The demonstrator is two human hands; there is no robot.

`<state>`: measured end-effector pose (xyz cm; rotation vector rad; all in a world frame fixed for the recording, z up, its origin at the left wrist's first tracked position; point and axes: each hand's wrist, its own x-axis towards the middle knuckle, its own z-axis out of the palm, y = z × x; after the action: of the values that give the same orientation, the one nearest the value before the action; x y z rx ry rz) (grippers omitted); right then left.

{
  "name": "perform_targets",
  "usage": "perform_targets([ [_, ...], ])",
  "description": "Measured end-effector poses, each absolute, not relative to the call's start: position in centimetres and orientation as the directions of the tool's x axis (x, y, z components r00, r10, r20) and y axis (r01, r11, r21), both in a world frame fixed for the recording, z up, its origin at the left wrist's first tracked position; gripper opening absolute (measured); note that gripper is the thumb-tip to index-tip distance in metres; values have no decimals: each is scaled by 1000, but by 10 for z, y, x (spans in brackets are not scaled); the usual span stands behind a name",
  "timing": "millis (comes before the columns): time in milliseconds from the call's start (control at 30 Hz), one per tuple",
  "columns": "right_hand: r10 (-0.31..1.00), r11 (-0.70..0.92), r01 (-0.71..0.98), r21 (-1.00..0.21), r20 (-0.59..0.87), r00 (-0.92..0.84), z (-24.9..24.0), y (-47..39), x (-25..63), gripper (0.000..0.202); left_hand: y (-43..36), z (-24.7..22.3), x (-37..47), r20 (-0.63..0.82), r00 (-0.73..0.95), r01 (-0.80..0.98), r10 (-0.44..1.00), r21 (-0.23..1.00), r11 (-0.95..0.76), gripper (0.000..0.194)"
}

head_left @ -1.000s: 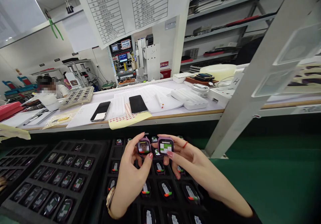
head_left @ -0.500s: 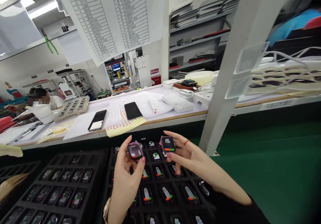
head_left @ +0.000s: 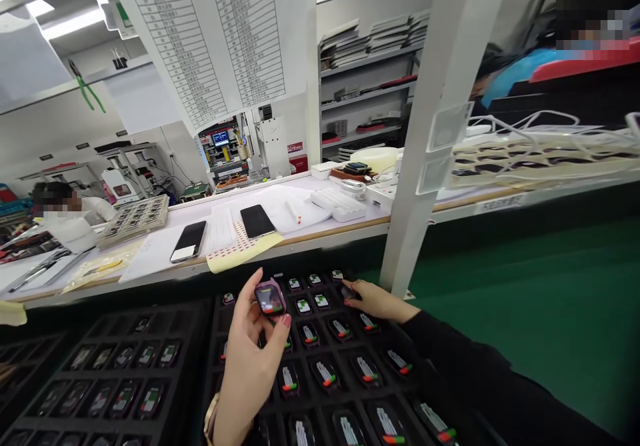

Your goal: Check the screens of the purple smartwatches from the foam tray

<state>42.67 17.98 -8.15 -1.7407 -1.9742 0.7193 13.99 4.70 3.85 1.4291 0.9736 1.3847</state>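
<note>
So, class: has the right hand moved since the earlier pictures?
Yes. The right hand has dropped from beside the left hand to the black tray's far row.

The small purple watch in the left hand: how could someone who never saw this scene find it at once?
Start at the black compartment tray nearest the camera, filled with small watch bodies. Above its far-left part the left hand is raised, pinching a small purple square watch. It alone is lifted out of the tray, screen lit and tilted; all the others lie in compartments.
</note>
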Motion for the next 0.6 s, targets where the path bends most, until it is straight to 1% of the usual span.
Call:
perform_targets([
  [100, 990, 137, 782, -608, 57, -130, -67, 172, 421, 30, 46, 38, 143, 276, 94, -44, 957, 961, -273, 66],
  [200, 963, 266, 709, -653, 216, -162, -35, 150, 407, 30, 46, 36, 147, 255, 131, -32, 958, 967, -253, 63],
  [267, 923, 381, 615, -690, 315, -219, -8, 129, 393, 36, 47, 34, 150, 243, 156, -12, 957, 970, -244, 60],
  [333, 885, 465, 521, -716, 376, -273, 18, 107, 378, 42, 48, 34, 152, 227, 166, 21, 960, 972, -234, 59],
  [367, 862, 507, 463, -727, 410, -298, 30, 97, 371, 42, 49, 34, 154, 217, 166, 39, 962, 973, -226, 59],
  [400, 817, 575, 357, -736, 492, -301, 40, 88, 365, 38, 48, 34, 155, 207, 165, 56, 964, 974, -218, 60],
  [433, 772, 633, 294, -716, 562, -296, 47, 82, 359, 32, 48, 35, 156, 200, 162, 71, 966, 974, -213, 60],
  [500, 706, 707, 240, -665, 641, -302, 57, 74, 351, 27, 47, 37, 158, 198, 164, 86, 966, 973, -214, 59],
  [600, 664, 747, 262, -611, 670, -332, 57, 72, 344, 29, 48, 38, 160, 202, 145, 104, 968, 970, -218, 60],
])
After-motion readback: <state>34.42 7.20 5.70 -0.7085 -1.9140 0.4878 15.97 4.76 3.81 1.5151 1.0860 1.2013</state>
